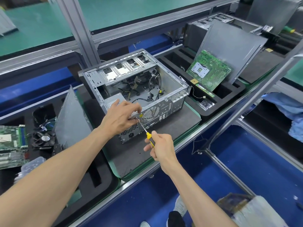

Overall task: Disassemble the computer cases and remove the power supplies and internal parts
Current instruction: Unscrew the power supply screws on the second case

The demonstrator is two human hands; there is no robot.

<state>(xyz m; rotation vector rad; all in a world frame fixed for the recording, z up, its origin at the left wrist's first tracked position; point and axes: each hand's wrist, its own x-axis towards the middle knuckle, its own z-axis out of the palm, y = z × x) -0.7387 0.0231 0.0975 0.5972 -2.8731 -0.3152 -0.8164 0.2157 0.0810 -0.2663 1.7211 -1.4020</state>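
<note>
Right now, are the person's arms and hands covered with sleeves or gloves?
No. Both forearms are bare, with no sleeves in view. The left hand and right hand wear no gloves, and I see no rings, watch or bracelets on them.

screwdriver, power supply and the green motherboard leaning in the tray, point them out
screwdriver (149, 136), head view, on its yellow handle
power supply (129, 132), head view, on its vented rear face
green motherboard (211, 69), head view, on the board's middle
</note>
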